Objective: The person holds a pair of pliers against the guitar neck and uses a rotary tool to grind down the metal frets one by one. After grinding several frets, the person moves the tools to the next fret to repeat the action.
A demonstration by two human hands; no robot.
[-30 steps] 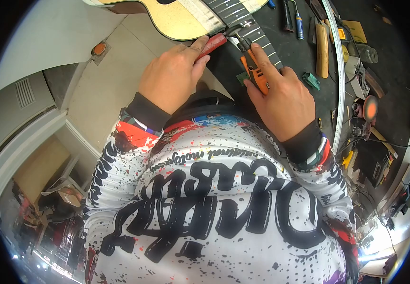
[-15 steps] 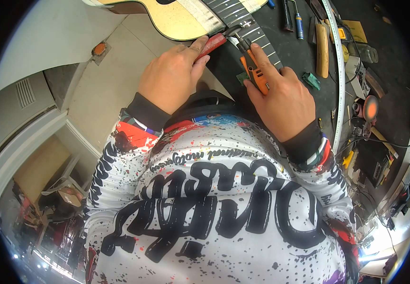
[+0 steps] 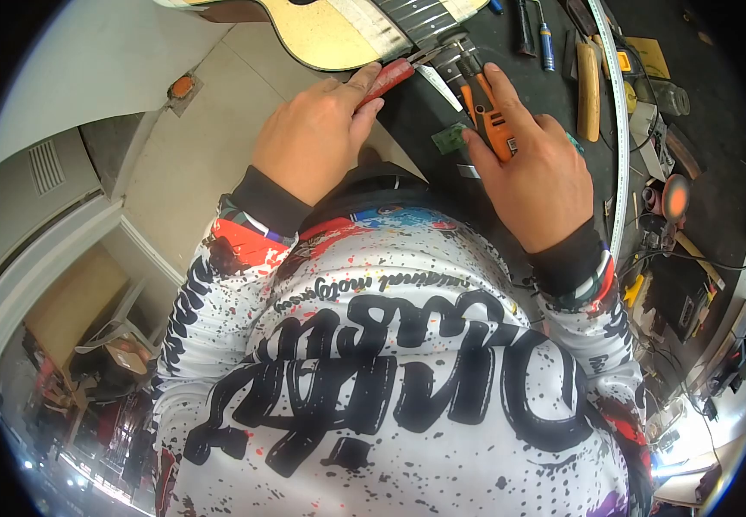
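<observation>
Bench (image 3: 538, 90), one guitar (image 3: 326, 36), left fingers (image 3: 362, 79) closed round one red handle (image 3: 390, 80), right fingers (image 3: 506, 89) round one orange tool (image 3: 497, 131)

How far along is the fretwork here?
Looks done: a pale protective strip lies beside the fretboard. In hand: red-handled tool in the left hand, orange pliers in the right hand, at the fretboard. Left: probably more fret work; whether frets are going in or out is unclear.

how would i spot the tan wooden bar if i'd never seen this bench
On the dark bench, find the long white strip. Just left of its upper part lies the tan bar, thicker and paler than the blue-handled tool further left.
</observation>
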